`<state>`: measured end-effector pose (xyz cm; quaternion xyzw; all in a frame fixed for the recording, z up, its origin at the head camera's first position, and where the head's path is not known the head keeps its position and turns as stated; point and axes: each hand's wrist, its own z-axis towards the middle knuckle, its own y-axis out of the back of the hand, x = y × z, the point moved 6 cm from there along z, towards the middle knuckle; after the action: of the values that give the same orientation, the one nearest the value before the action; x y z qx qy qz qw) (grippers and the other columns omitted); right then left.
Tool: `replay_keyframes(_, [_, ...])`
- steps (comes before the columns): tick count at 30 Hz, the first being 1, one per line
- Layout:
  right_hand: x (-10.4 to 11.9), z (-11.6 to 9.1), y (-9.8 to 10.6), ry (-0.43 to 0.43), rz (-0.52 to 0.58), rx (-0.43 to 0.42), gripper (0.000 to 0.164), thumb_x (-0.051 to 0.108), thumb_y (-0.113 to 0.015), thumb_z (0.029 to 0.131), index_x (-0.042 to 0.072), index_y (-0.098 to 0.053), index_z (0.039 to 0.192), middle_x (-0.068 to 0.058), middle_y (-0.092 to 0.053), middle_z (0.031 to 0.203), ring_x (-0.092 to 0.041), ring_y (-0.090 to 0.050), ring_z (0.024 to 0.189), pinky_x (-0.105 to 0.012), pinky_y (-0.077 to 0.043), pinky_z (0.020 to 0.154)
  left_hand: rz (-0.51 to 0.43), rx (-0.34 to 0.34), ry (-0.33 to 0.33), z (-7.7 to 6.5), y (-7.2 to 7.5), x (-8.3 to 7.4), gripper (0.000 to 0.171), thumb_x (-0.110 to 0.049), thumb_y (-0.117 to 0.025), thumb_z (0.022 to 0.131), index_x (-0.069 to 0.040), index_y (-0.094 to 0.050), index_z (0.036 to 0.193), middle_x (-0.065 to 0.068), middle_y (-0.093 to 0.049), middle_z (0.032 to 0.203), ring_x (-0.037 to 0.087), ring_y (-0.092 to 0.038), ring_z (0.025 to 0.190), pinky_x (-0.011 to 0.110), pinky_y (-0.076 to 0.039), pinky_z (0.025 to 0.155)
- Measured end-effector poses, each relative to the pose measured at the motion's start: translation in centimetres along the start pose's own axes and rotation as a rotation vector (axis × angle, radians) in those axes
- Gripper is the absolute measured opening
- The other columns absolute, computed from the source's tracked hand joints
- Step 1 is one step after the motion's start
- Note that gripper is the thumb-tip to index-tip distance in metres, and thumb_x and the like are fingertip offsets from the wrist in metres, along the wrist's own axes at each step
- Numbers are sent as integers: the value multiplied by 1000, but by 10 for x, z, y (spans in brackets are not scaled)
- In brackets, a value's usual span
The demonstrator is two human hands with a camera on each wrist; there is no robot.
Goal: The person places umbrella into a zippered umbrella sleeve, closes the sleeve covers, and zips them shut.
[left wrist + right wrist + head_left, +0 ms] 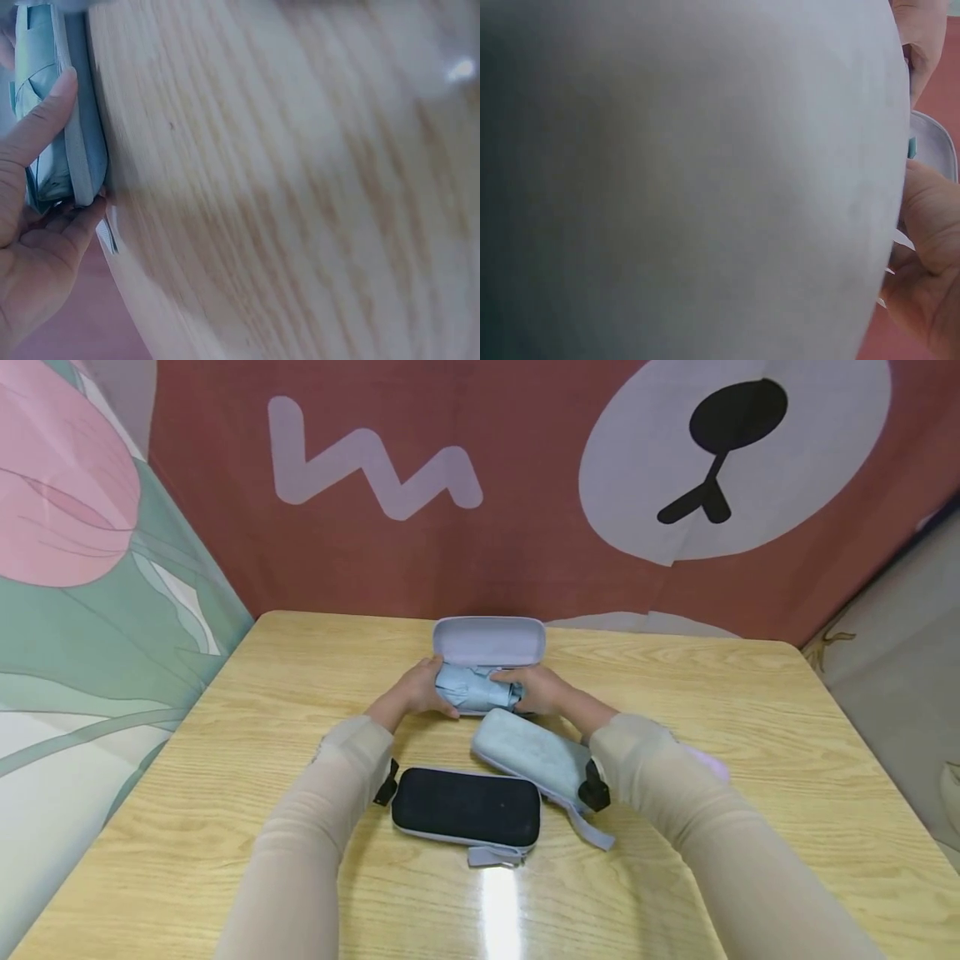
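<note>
A light blue folded umbrella (474,689) lies in an open zip case (489,641) at the table's far side, the lid standing up behind it. My left hand (422,687) grips the case's left end. In the left wrist view its thumb lies along the case wall (88,142), beside the blue fabric (45,82), with fingers curled round the end. From the other end my right hand (542,687) holds the umbrella, thumb on top. A blurred pale surface (705,180) covers most of the right wrist view and hides part of that hand.
A pale blue closed case (528,752) with a strap lies slanted under my right forearm. Nearer stands a black-topped closed case (465,807) with a grey strap. A lilac thing (708,764) shows partly behind my right sleeve. A printed cloth (525,560) hangs behind the table (300,693).
</note>
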<state>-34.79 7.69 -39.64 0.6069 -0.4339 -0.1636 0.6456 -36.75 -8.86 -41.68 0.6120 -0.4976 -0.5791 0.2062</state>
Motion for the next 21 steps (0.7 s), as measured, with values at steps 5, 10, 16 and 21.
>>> replay_keyframes(5, [-4, 1, -3, -34, 17, -6, 63, 3, -64, 76, 13, -37, 132, -8, -35, 134, -23, -49, 101, -30, -43, 69, 19, 0, -6, -1, 3, -1, 110, -34, -78, 60, 1, -8, 138, 19, -11, 140, 29, -13, 127, 36, -17, 101])
replay_keyframes(10, [-11, -2, -1, -92, -11, -34, 64, 12, -67, 75, 12, -37, 132, -9, -39, 131, -24, -52, 92, -34, -42, 72, 4, -3, -14, -1, 2, -3, 109, -33, -78, 61, 0, -7, 138, 19, -11, 141, 29, -13, 127, 36, -17, 101])
replay_keyframes(16, [-23, -14, 7, -190, 99, -74, 65, 23, -69, 73, 11, -40, 130, -13, -45, 125, -27, -47, 104, -38, -40, 81, 7, 0, -17, -1, -2, -2, 109, -34, -77, 61, 0, -7, 138, 18, -9, 141, 29, -12, 127, 36, -16, 101])
replay_keyframes(21, [-35, -24, 13, -229, 221, -132, 63, 17, -70, 72, 4, -43, 127, -15, -47, 122, -31, -44, 108, -39, -38, 86, 16, -8, -27, -2, -1, -1, 109, -34, -77, 62, 2, -7, 137, 19, -10, 140, 30, -12, 127, 36, -16, 101])
